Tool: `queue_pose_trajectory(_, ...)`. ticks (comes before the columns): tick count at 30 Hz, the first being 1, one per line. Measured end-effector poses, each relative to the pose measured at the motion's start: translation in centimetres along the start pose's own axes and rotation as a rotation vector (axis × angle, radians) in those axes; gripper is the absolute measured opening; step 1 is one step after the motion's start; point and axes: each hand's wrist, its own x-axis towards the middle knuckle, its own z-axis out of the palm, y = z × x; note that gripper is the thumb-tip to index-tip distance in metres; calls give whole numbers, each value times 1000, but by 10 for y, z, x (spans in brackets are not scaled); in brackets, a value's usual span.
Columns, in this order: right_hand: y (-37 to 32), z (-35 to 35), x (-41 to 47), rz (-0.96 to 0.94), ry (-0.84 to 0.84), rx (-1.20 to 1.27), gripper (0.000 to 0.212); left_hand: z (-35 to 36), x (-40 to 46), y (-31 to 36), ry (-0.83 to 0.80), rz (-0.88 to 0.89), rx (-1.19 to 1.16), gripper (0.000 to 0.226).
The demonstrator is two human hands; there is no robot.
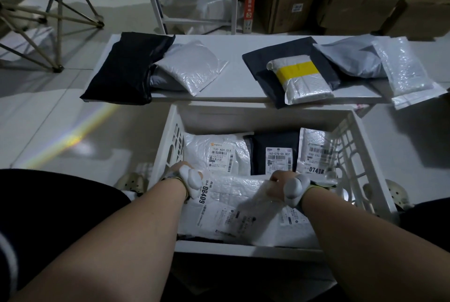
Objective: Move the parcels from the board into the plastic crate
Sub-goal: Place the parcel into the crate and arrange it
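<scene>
I have both hands down inside the white crate (350, 136). My left hand (185, 172) grips the left end of a white parcel (233, 206) that lies across the crate's near part, and my right hand (283, 183) clutches its crumpled plastic on the right. Just past my fingers three more labelled bags lie flat in the crate. Beyond it, well ahead of my hands, the board (233, 46) holds a black bag (126, 68), several grey ones and a yellow-taped packet (302, 77).
</scene>
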Motion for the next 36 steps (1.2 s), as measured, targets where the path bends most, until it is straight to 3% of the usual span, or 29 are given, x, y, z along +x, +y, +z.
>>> queue_pose_trajectory(2, -2, -4, 3, -16, -21, 29, 41, 2, 4, -7, -71, -15, -63, 13)
queue_pose_trajectory(10, -7, -5, 14, 2, 36, 41, 45, -4, -10, 2, -113, 2, 185, 36)
queue_pose_trajectory(16, 2, -11, 18, 50, 100, 16, 34, -8, -25, 22, 34, 294, 439, 45)
queue_pose_trajectory(20, -6, -12, 14, 14, 4, 65, 38, 2, -25, 35, -164, 460, 497, 48)
queue_pose_trajectory(28, -11, -4, 17, -75, -62, -19, 40, 1, -18, 37, -380, 383, 615, 42)
queue_pose_trajectory(32, -12, -2, 21, -68, -55, -29, 41, 3, -17, 37, -356, 379, 573, 40)
queue_pose_trajectory(36, -9, -5, 22, -32, 66, 205, 38, 2, -16, 34, -207, 424, 470, 34)
